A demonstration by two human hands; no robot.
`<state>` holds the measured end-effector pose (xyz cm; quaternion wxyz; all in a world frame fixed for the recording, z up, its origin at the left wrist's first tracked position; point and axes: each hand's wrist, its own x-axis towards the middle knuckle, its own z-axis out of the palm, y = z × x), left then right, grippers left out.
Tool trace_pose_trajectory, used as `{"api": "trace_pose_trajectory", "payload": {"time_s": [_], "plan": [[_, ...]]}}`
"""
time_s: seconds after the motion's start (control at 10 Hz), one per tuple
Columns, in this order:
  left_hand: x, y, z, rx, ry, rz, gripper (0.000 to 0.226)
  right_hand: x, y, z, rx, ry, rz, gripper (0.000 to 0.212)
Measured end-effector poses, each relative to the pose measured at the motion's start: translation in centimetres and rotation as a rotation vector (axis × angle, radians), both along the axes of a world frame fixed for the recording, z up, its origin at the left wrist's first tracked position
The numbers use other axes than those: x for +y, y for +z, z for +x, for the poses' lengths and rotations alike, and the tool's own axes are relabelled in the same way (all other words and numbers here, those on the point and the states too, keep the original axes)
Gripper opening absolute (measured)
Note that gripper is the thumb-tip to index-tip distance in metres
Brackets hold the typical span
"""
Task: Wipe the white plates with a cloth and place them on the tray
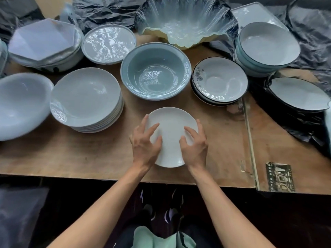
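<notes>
Wooden table (89, 154), bearing all the crockery. Blue-grey basin (155, 71), our landmark, mid-table. Stack of white plates (86, 97), just left of the basin. Single white plate (172, 136), flat on the table directly in front of the basin, near the table's edge. Our left hand (146, 142) and right hand (194, 145), fingers spread and curled, resting on this plate's left and right sides. Pale green cloth (152, 237), on the lap, well below the basin.
</notes>
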<state>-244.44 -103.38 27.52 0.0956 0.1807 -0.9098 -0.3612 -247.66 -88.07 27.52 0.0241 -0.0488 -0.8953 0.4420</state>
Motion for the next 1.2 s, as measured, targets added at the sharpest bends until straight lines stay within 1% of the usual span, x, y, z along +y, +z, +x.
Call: {"api": "trace_pose_trajectory", "payload": {"time_s": [0.2,0.4,0.5,0.7,0.8,1.0,1.1,1.2], "plan": [[0.2,-0.6,0.1,-0.007,0.034,-0.029,0.039,-0.2,-0.4,0.0,0.016,-0.016,0.023,0.033],[0.2,-0.8,-0.1,-0.022,-0.017,-0.065,0.039,-0.3,-0.5,-0.2,0.005,0.015,0.068,0.035],[0.1,-0.7,-0.2,-0.045,-0.036,-0.093,0.035,-0.2,-0.4,-0.3,-0.005,0.061,0.122,0.036],[-0.8,-0.8,-0.2,-0.134,-0.151,-0.225,0.032,1.2,-0.2,-0.6,-0.047,0.229,0.265,0.04],[-0.9,-0.3,0.1,-0.212,-0.219,-0.32,0.036,2.1,0.1,-0.9,-0.087,0.318,0.318,0.044],[-0.9,2.2,0.9,-0.388,-0.296,-0.426,0.041,3.9,0.8,-1.2,-0.196,0.479,0.405,0.048],[-1.0,4.0,1.6,-0.353,-0.315,-0.453,0.043,4.5,1.9,-1.0,-0.205,0.514,0.45,0.054],[-1.5,5.6,2.8,-0.305,-0.315,-0.434,0.041,4.6,3.3,0.1,-0.222,0.58,0.464,0.057]]}}
